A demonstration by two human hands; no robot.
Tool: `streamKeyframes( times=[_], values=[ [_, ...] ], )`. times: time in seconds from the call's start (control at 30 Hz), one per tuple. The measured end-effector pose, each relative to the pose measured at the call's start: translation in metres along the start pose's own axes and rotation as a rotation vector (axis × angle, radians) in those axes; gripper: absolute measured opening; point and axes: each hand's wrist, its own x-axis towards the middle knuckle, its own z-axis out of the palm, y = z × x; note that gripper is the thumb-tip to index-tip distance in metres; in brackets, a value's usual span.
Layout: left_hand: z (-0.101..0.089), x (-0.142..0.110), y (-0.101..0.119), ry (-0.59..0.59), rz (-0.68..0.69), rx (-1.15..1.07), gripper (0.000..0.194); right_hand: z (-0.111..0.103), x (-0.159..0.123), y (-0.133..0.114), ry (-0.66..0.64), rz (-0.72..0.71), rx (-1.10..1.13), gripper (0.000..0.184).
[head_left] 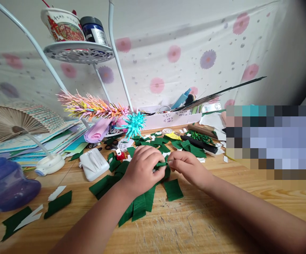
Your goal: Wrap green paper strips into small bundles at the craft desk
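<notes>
Low over the wooden table, my left hand [144, 171] is closed around a small rolled piece of green crepe paper [161, 164], whose end sticks out between thumb and forefinger. My right hand [188, 167] pinches at the right tip of that roll, its fingers pressed together. Beneath and around both hands lie several cut pieces of dark green crepe paper; one square [173, 189] rests just below the right wrist. A small red object [121, 154] stands behind the left hand, partly hidden by paper.
To the left are a white box [94, 164], a purple container [10, 183] and a folding fan [20, 121]. Colourful tufted stems [96, 107] and a turquoise one [134, 125] jut out over the table. Behind lie a black stick-like tool [199, 144] and a white tray [168, 120].
</notes>
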Motion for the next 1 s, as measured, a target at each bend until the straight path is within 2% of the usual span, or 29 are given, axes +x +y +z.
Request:
streamKeyframes(
  times=[0.07, 0.17, 0.3, 0.4, 0.47, 0.57, 0.63, 0.7, 0.73, 0.83, 1.0],
  values=[
    [-0.001, -0.001, -0.001, 0.041, 0.075, 0.082, 0.003, 0.004, 0.001, 0.002, 0.018, 0.078, 0.2, 0.017],
    [-0.003, -0.002, -0.003, 0.079, 0.224, 0.187, 0.004, 0.011, 0.001, 0.004, 0.056, 0.184, 0.381, 0.018],
    [-0.004, -0.003, -0.003, 0.11, 0.338, 0.255, 0.007, 0.019, 0.0, 0.004, 0.099, 0.32, 0.496, 0.016],
    [-0.002, -0.004, -0.002, 0.126, 0.363, 0.27, 0.009, 0.022, 0.0, 0.002, 0.119, 0.341, 0.505, 0.017],
    [-0.001, -0.005, -0.002, 0.117, 0.34, 0.275, 0.008, 0.021, -0.001, 0.0, 0.113, 0.306, 0.404, 0.018],
    [0.0, -0.007, -0.003, 0.091, 0.181, 0.249, 0.008, 0.014, -0.001, -0.002, 0.115, 0.114, -0.002, 0.017],
    [-0.001, -0.007, -0.004, 0.05, 0.038, 0.17, 0.027, 0.006, -0.001, -0.001, 0.105, -0.048, -0.295, 0.015],
    [-0.005, -0.005, -0.005, -0.044, -0.048, 0.051, 0.043, -0.001, -0.001, 0.0, 0.058, -0.164, -0.486, 0.013],
    [-0.006, -0.004, -0.006, -0.1, -0.07, -0.006, 0.044, -0.004, -0.001, 0.001, 0.033, -0.207, -0.547, 0.012],
    [-0.008, -0.001, -0.006, -0.233, -0.127, -0.132, 0.027, -0.01, -0.001, 0.003, -0.026, -0.306, -0.676, 0.011],
    [-0.001, 0.001, -0.005, -0.341, -0.235, -0.294, 0.021, -0.01, -0.001, 0.003, -0.109, -0.344, -0.761, 0.014]
  ],
)
